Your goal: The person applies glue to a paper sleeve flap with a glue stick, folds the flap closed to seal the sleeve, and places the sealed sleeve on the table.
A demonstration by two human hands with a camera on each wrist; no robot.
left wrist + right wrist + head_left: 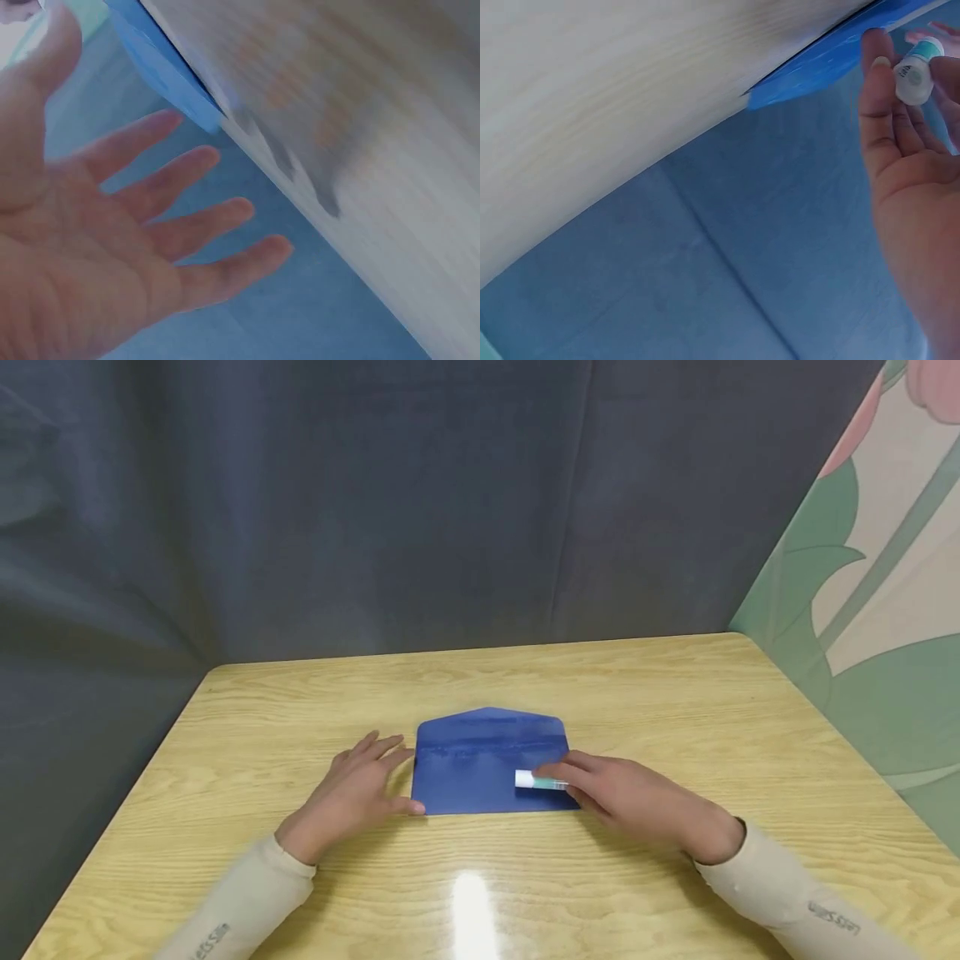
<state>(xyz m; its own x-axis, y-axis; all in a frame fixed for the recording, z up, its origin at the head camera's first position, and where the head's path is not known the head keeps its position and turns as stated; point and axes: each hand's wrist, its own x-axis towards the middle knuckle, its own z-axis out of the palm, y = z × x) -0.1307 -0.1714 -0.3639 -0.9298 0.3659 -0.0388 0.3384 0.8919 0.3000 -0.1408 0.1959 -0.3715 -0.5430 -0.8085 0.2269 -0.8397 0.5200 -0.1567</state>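
Note:
A blue envelope (465,781) lies on the wooden table with its pointed flap (491,724) unfolded toward the far side. My right hand (626,793) pinches a glue stick (542,782) with a white cap and a green-and-white label, held sideways over the envelope's right part. In the right wrist view the clear end of the glue stick (913,81) shows between thumb and fingers. At the envelope's left edge is my left hand (356,789), fingers spread and extended, thumb tip at the near left corner. The left wrist view shows its palm (90,255) holding nothing.
The wooden table (300,693) has rounded far corners. Behind it hangs a dark curtain (412,510), and a wall with a painted flower and leaf pattern (885,610) rises on the right. A bright light reflection lies on the tabletop near the front.

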